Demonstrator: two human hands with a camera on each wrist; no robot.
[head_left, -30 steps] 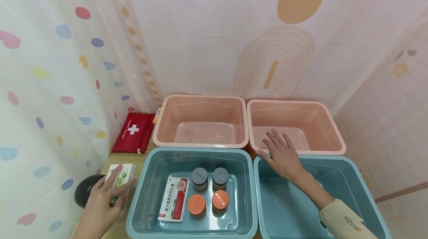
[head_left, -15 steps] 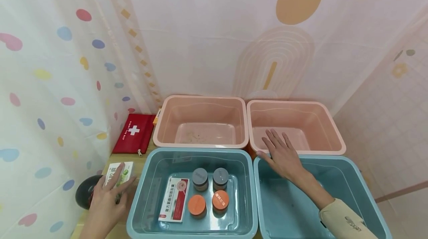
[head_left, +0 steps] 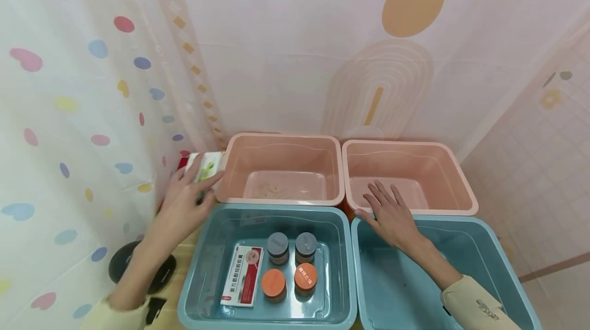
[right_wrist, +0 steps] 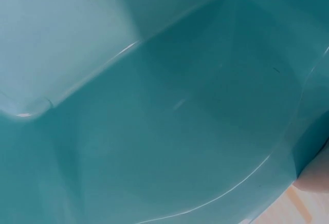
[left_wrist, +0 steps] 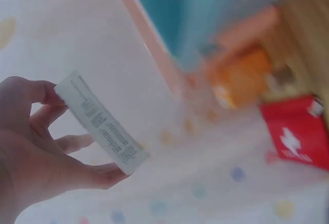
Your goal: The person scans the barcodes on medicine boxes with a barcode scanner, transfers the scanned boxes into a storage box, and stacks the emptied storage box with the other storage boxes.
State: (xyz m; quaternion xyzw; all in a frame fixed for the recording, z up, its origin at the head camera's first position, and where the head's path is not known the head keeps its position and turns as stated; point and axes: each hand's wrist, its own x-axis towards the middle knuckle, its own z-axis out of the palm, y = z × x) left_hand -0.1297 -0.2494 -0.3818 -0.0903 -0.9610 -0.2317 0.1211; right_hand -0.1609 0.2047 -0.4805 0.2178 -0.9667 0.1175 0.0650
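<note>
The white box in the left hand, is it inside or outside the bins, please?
Outside: the head view shows the left hand holding the white box beside the left pink bin.

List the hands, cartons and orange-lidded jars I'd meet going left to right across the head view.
Left hand holding white carton, red-and-white carton, left orange-lidded jar, right orange-lidded jar, right hand.

A box (left_wrist: 102,125) is held in the left hand (head_left: 185,201). Between the hands, four jars (head_left: 274,283) and a second box (head_left: 241,276) are set in a tub (head_left: 313,221). The right hand (head_left: 390,213) is placed over another tub (head_left: 392,289).
</note>
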